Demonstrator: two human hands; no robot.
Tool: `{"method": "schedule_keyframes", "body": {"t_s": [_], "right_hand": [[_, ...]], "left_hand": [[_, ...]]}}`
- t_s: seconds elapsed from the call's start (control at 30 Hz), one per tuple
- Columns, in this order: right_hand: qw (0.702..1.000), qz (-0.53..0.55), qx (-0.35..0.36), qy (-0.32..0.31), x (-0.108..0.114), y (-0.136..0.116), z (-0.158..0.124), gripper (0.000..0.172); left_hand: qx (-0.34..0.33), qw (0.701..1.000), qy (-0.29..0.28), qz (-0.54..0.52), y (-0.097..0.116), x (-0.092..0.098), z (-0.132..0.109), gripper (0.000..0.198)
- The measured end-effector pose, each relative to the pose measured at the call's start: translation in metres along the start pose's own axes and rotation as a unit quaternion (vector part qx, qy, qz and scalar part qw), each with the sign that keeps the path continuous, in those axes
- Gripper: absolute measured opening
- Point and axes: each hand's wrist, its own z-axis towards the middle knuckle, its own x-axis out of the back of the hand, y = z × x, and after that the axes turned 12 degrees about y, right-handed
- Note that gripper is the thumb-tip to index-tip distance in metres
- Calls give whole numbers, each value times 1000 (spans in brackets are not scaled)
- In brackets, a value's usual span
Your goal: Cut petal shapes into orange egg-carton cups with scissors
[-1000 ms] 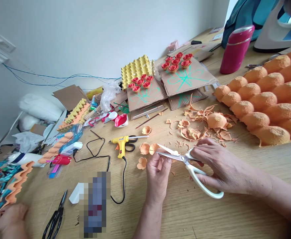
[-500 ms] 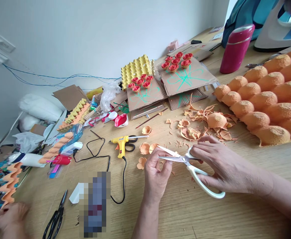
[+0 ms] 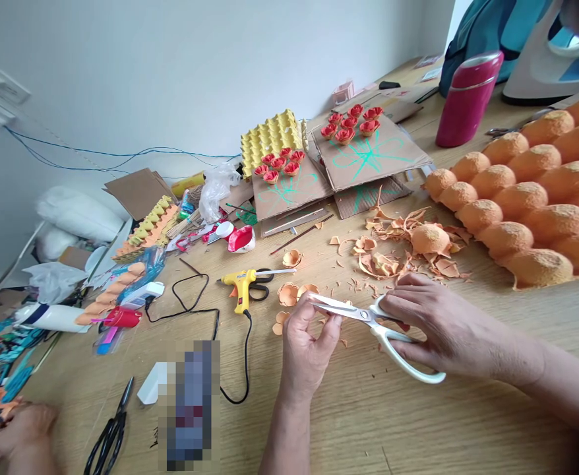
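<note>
My right hand (image 3: 432, 323) grips white-handled scissors (image 3: 393, 343), blades pointing left and nearly closed. My left hand (image 3: 306, 343) pinches a small orange egg-carton piece at the blades; the piece is mostly hidden by my fingers. Finished orange paper flower cups (image 3: 288, 294) lie just beyond my left hand on the wooden table (image 3: 368, 422). Orange trimmings (image 3: 393, 254) are heaped behind the scissors.
A large orange egg tray (image 3: 527, 204) fills the right. A yellow glue gun (image 3: 240, 287) with black cord, black scissors (image 3: 109, 439), red flowers on cardboard (image 3: 363, 148), a pink flask (image 3: 465, 99) and an iron (image 3: 551, 59) are around. Another person's hand (image 3: 17, 435) is at bottom left.
The scissor blades have closed on the piece. My left hand shifted slightly left and turned the piece. The other person's orange strip at far left moved lower.
</note>
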Motion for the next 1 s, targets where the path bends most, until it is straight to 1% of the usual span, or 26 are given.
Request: {"method": "schedule_keyframes", "body": {"t_s": [0.07, 0.17, 0.27, 0.37, 0.47, 0.57, 0.7, 0.77, 0.9, 1.0], "right_hand": [[1000, -8, -7, 0, -3, 2, -1, 25], [999, -7, -32, 15, -8, 4, -2, 26], [994, 25, -95, 46, -9, 5, -3, 25], [977, 103, -178, 66, -9, 5, -3, 16], [947, 213, -226, 77, -10, 2, -2, 8], [913, 309, -252, 88, -11, -2, 1, 12], [874, 384, -283, 96, -12, -7, 5, 20], [866, 394, -291, 95, -12, -8, 6, 23], [868, 392, -295, 73, -12, -6, 5, 23], [861, 404, -302, 60, -14, -4, 3, 23]], "left_hand": [[20, 1000, -1, -2, -1, 0, 0, 9], [42, 999, -19, -2, -1, -1, 1, 13], [38, 998, -44, 12, 1, -1, 1, 17], [42, 997, -60, 28, 2, -3, -1, 20], [71, 995, -65, 15, 2, -8, -5, 24], [96, 990, -99, -6, 3, -13, -10, 32], [114, 983, -146, -8, 4, -17, -14, 33], [123, 981, -151, -14, 4, -18, -14, 33], [124, 982, -142, -26, 2, -19, -14, 34], [121, 982, -141, -27, 2, -20, -16, 34]]}}
